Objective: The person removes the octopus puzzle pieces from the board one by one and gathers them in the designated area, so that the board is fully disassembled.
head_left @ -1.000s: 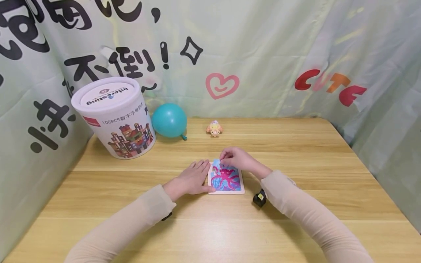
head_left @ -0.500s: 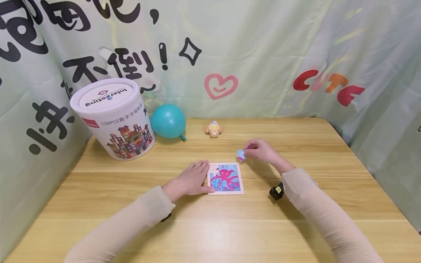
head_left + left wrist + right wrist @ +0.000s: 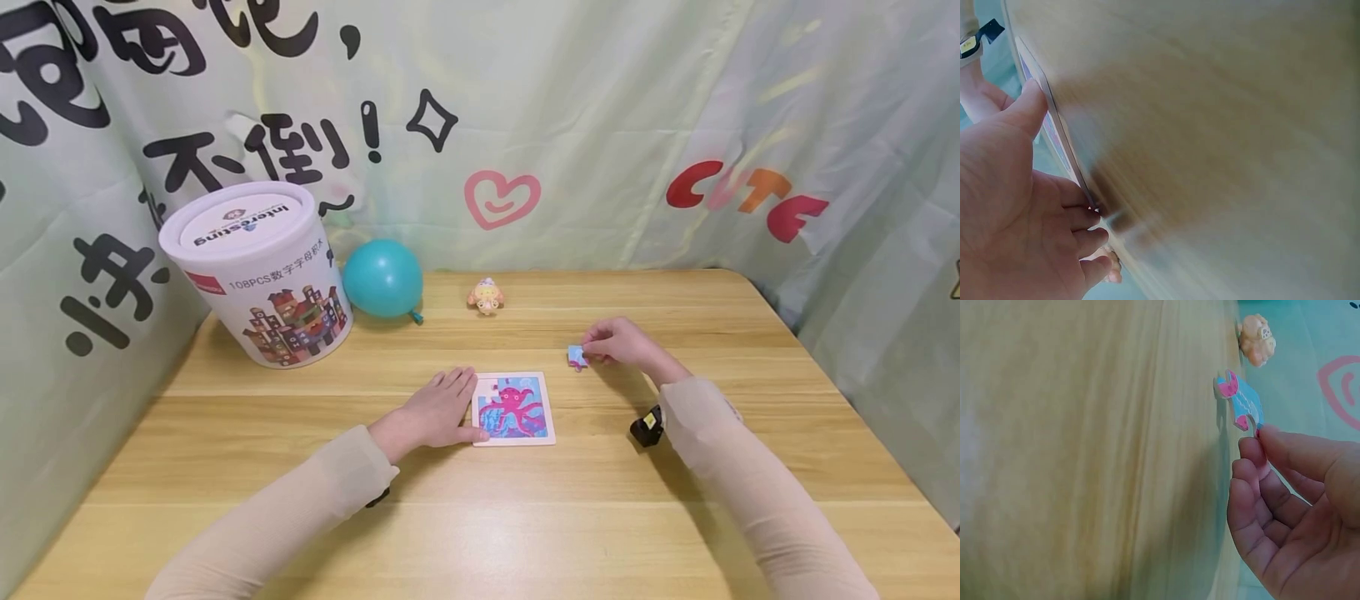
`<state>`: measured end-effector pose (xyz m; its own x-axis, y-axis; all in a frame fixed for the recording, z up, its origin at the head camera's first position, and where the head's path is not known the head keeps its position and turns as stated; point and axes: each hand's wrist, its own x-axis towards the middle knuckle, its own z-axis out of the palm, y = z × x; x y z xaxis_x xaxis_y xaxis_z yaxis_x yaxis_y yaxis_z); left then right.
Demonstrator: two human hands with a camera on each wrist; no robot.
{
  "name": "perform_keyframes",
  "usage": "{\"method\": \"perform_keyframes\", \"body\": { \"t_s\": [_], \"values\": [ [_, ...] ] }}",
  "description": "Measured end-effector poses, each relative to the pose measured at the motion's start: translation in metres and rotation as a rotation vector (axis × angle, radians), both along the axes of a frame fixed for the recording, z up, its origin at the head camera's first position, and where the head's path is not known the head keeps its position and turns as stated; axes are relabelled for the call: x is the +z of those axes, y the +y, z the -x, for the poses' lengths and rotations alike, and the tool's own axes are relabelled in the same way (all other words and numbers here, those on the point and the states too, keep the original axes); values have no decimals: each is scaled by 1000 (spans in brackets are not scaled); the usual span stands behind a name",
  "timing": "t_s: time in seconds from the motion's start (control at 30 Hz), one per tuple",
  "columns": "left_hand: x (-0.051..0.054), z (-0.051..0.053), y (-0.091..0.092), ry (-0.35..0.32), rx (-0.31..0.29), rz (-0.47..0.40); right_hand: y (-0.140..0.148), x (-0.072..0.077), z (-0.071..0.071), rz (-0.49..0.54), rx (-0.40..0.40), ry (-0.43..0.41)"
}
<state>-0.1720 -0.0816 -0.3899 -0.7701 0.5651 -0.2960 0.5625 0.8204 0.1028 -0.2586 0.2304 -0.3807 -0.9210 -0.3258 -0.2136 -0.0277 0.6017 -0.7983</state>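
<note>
The head view shows me the right hand (image 3: 628, 343) pinching a blue-and-pink puzzle piece (image 3: 576, 356), right of the pink octopus puzzle (image 3: 516, 408); the left hand (image 3: 435, 412), fingers (image 3: 459, 385) straight, touches that puzzle. From the left wrist, I hardly see its picture. From the right wrist, fingertips (image 3: 1272, 440) cover one corner of the piece.

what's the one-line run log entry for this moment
left hand: touches puzzle tray | right hand: pinches puzzle piece | puzzle tray: upper-left gap, head view
</note>
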Motion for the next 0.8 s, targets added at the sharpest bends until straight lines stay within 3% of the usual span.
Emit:
{"method": "perform_keyframes", "body": {
  "t_s": [0.8],
  "values": [
    [-1, 1, 0, 1, -4, -1, -2, -2, 7, -102, -22, -25]
  ]
}}
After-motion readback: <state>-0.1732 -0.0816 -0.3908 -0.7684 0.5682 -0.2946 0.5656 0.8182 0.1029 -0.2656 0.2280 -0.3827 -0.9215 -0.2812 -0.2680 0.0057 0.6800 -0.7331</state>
